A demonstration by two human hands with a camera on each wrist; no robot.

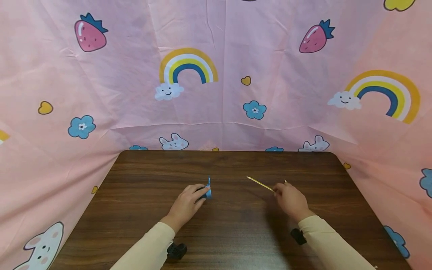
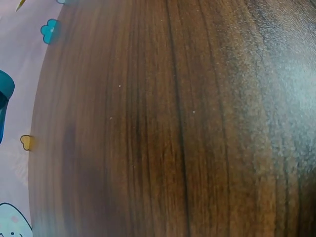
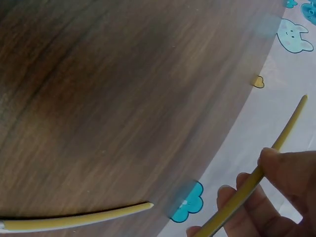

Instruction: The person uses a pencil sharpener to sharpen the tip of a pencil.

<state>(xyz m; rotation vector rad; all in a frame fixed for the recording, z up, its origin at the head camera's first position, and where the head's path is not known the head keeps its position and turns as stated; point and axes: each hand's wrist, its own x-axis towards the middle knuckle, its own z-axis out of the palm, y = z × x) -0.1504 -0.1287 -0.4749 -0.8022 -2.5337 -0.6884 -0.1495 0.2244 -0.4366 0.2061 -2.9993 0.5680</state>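
My left hand [image 1: 187,204] grips a small blue object [image 1: 209,194] with a thin upright piece at its far end. Fingers cover much of it, so its exact kind cannot be told. At the left edge of the left wrist view, a rounded teal-blue part [image 2: 6,86] shows, cut off by the frame. My right hand [image 1: 291,200] pinches a yellow pencil [image 1: 260,183] between thumb and fingers, its tip pointing away and to the left. On the table below lies a second yellow pencil [image 3: 84,217], mostly hidden behind the right hand in the head view.
Both hands are over a dark wood-grain table [image 1: 229,232]. A pink and lilac cloth [image 1: 222,108] printed with rainbows, strawberries and flowers hangs behind it and along both sides. Black wrist devices [image 1: 176,250] sit at the cuffs of the cream sleeves.
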